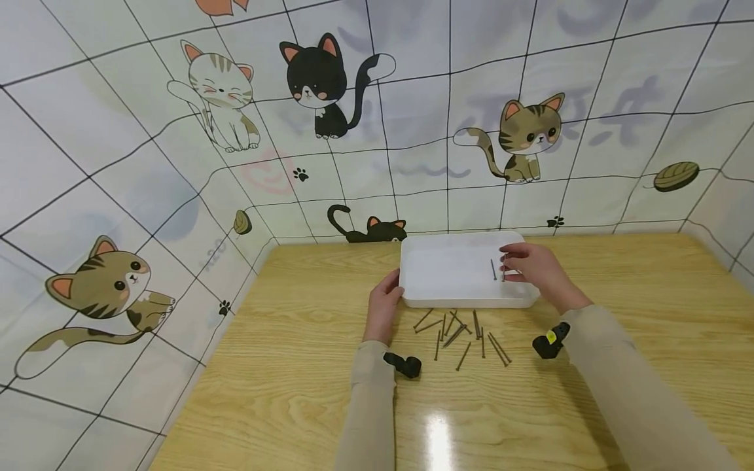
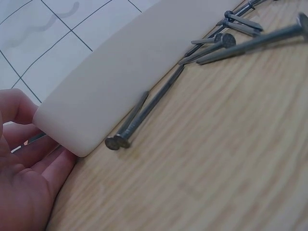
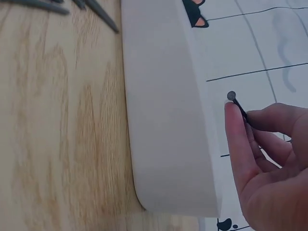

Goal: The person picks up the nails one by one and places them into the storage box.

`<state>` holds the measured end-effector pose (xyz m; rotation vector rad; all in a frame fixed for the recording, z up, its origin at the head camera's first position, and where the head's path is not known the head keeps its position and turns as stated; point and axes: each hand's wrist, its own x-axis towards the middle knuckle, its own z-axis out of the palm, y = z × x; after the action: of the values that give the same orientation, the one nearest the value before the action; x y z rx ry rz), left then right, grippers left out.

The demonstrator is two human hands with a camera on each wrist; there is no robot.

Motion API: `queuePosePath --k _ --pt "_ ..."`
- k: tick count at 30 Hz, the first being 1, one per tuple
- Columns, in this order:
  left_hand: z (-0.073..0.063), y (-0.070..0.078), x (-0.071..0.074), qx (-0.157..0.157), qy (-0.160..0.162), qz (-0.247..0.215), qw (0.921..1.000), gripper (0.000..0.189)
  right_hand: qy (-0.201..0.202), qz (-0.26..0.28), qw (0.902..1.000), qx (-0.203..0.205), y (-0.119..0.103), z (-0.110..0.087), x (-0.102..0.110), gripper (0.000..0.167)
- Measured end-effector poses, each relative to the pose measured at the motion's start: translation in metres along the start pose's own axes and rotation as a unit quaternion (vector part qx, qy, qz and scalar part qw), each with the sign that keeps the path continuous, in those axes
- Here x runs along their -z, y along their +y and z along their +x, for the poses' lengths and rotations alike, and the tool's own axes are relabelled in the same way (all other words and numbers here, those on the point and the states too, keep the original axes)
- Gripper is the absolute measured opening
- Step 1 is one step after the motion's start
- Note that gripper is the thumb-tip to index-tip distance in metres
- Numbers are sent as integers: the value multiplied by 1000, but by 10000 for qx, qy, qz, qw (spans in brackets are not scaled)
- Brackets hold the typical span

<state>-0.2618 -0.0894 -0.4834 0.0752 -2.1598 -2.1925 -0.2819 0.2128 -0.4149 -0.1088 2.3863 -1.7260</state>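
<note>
A white rectangular tray [image 1: 448,275] stands on the wooden table. My left hand [image 1: 384,302] holds the tray's near left corner; in the left wrist view its fingers [image 2: 57,156] lie against the outer wall at that corner. Over the tray's right side, my right hand [image 1: 533,267] pinches a nail [image 3: 239,106] between thumb and fingers, its round head showing in the right wrist view. Another nail [image 1: 493,269] lies inside the tray, just left of that hand. Several loose nails [image 1: 463,356] are scattered on the table along the tray's near side, some crossing each other.
The wooden tabletop [image 1: 283,392] extends around the tray on both sides and toward me. Behind and to the left, walls [image 1: 424,157] covered in a cat-and-grid print rise from the table's edges. Small black devices [image 1: 403,365] are strapped at both wrists.
</note>
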Motion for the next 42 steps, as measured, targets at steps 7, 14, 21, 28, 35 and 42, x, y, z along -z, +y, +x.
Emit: queuePosePath --k 7,14,21,28,35,42 --pt "-6 11 -2 -11 -128 -106 9999 45 -138 -708 9967 -368 9 14 3 42" --pt "-7 15 -1 -33 -261 -100 9996 46 -175 -1475 9879 -454 9 21 -2 38" --pt "-1 0 -1 39 -78 -60 9999 44 -48 -2985 9541 -243 9 25 -7 35" --pt "-1 -2 -2 -145 2 11 9999 45 -136 -3516 9353 -375 7 23 -11 33" --pt "-2 2 -1 -18 -89 -122 9999 44 -44 -3833 9234 -202 9 23 -14 30" --pt "-10 19 -1 2 -184 -130 9997 45 2 -3950 9187 -39 10 23 -16 28"
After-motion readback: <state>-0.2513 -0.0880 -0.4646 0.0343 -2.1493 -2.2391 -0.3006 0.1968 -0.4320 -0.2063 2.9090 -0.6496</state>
